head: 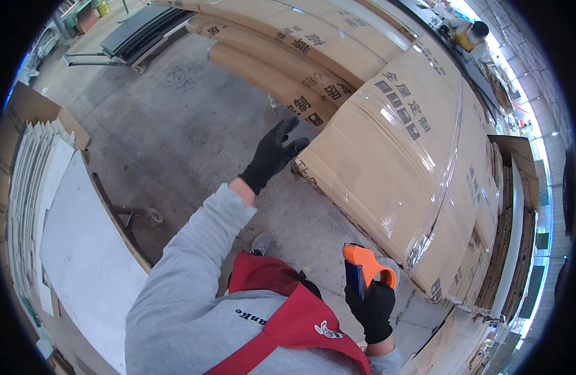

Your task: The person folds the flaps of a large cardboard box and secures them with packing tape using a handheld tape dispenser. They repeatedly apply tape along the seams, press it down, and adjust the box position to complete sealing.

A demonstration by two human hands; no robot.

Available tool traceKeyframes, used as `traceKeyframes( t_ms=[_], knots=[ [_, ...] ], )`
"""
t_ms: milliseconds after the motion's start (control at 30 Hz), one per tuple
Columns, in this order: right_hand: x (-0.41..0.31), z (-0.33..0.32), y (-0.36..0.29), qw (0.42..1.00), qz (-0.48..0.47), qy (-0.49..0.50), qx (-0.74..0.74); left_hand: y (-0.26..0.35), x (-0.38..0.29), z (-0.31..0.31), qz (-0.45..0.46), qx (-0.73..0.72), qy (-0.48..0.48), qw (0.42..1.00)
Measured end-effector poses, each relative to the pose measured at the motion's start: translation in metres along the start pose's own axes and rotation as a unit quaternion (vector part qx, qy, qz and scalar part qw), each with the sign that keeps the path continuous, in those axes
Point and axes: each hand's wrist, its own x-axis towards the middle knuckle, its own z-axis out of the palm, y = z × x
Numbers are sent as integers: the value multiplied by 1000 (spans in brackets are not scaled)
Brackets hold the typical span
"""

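My left hand [274, 152], in a black glove, is stretched out with thumb and fingers apart beside the near left corner of a large flat cardboard package [377, 154]. Nothing is in it, and whether its thumb touches the cardboard I cannot tell. The package bears printed writing, and shiny clear packing tape [449, 183] runs across its top. Lower down, my right hand [374, 307], gloved too, grips an orange and blue tape dispenser [366, 263]. A roll of clear tape shows partly behind the dispenser's orange frame.
More long cardboard packages [278, 56] lie beyond. Stacked white panels [88, 253] stand at the left. Dark boards [145, 33] rest on a low metal frame at the back. Other boards [508, 234] stack at the right. A person [466, 37] is at the far right. Concrete floor [175, 122] shows between.
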Motion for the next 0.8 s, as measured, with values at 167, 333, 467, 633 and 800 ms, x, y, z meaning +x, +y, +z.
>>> traceKeyframes(
  t_ms=[167, 333, 467, 633, 800],
  knots=[
    [2, 2, -2, 1000, 12, 15, 10, 48, -56, -10, 69, 147, -78, 984],
    [2, 2, -3, 999, 20, 14, 23, 48, -32, -4, 106, 101, -174, 974],
    [-1, 3, -1, 999, 31, 12, 16, 67, -51, -16, 163, 202, -206, 944],
    [1, 7, -3, 999, 41, 21, 24, 93, -25, -25, 192, 344, -350, 850],
    [2, 3, -12, 993, 98, 9, 62, 103, -3, 10, 394, 449, -427, 679]
  ],
)
